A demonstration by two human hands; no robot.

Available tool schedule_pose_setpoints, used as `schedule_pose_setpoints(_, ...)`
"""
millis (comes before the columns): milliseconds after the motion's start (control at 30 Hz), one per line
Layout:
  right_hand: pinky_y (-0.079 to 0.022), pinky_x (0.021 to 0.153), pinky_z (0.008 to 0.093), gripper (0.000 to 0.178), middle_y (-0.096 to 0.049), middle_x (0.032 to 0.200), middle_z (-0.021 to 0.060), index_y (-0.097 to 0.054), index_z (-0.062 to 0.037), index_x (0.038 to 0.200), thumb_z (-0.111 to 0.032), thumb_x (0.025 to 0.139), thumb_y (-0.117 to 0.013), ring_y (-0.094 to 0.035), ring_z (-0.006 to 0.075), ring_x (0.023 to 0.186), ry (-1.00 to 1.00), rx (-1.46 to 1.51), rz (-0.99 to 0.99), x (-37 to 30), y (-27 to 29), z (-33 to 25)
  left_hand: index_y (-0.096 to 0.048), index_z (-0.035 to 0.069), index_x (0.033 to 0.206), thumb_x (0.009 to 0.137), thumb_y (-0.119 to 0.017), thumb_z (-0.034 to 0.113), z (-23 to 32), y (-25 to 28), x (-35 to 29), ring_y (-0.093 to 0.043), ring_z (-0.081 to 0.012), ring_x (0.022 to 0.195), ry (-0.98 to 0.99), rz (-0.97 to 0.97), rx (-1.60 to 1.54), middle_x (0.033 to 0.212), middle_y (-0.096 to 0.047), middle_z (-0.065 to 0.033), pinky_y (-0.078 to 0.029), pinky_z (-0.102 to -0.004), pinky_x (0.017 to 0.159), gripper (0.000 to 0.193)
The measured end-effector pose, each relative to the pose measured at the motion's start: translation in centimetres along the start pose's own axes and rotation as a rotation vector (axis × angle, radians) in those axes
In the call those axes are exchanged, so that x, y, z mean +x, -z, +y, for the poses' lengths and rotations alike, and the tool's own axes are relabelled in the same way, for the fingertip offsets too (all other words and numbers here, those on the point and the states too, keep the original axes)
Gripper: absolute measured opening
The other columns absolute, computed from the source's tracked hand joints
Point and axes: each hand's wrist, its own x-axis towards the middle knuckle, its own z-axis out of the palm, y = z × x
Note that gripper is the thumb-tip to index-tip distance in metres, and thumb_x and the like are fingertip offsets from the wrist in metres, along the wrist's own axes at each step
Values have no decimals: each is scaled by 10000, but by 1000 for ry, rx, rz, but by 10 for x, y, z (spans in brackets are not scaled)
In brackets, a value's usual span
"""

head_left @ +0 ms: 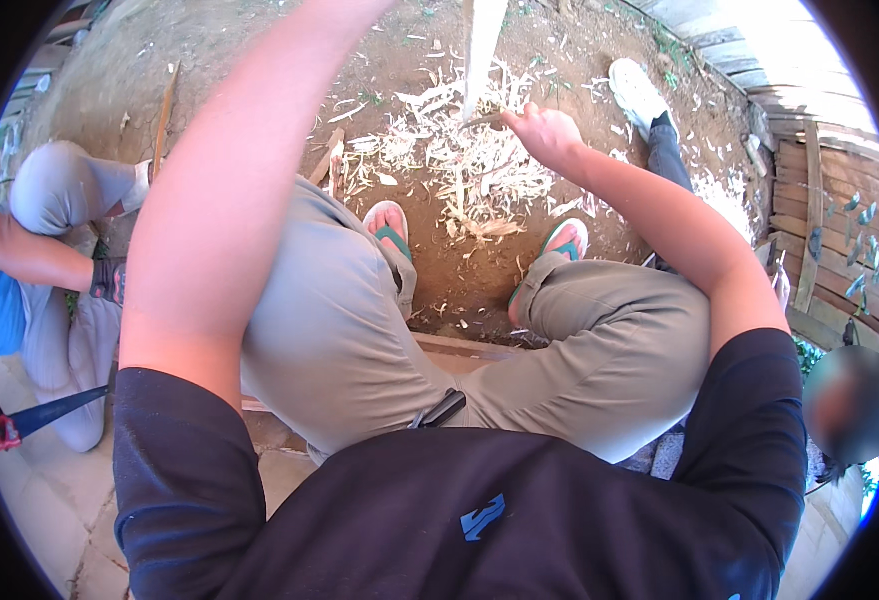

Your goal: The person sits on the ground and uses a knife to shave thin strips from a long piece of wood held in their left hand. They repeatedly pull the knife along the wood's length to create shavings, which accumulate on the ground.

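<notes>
Bare brown earth ground (444, 285) spreads in front of me, with a wall of weathered brown wooden planks (831, 205) along its right edge. A loose scatter of pale, curled wood shavings (499, 172) lies on it, beyond my two feet in green-strapped flip-flops (392, 237). My right hand (546, 135) is closed on one end of a thin, brown, stick-like piece (484, 121), which points left over the shavings. Its other end is near the tip of a long, pale, tapering strip (482, 50), seemingly wood, that narrows toward me and runs out past the top of my view; I cannot tell whether the two touch. My bare left forearm (234, 170) stretches up and away, slightly blurred, and my left hand is out of view, so I cannot tell whether it is open or gripping. Toward the ground's left edge a slim brown stick (166, 110) stands out beside a person in grey trousers (54, 190). On the right, another person's white shoe (639, 95) rests near the shavings.
</notes>
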Motion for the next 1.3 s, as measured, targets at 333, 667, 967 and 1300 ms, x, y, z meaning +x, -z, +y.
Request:
schedule_pose_setpoints(333,-592,881,467,227,-741,1009,214,-714,-42,1074,-203,973,-588,-736,361,959,-126,232,-15,51,18,4,-565,2,1274,800,-854,248,-9,-3,-11,-658,-218,1051,-176,-23,-243,1117,-689,-145,-547,-374,927,607)
schedule_pose_setpoints(667,-567,914,484,256,-738,1023,222,-709,-54,1098,-238,975,-582,-723,366,993,-126,332,-81,62,-8,-6,-550,-6,1336,808,-848,196,-20,2,-11,-657,-218,1069,-162,-15,-285,1165,-680,-138,-557,-371,923,639)
schedule_pose_setpoints(967,-527,982,438,341,-738,1140,158,-690,-103,1228,-344,1003,-604,-691,323,1114,-291,630,-215,45,-31,17,-552,-11,1305,798,-845,164,-26,8,-2,-660,-224,1040,-131,3,-273,1125,-678,-126,-561,-360,894,611)
schedule_pose_setpoints(1300,-552,950,415,295,-755,1126,104,-713,-207,1212,-378,985,-633,-717,283,1067,-246,405,-159,43,5,36,-564,-26,1182,818,-791,164,-46,21,-1,-658,-215,915,-92,22,-133,979,-657,-105,-566,-379,813,469)
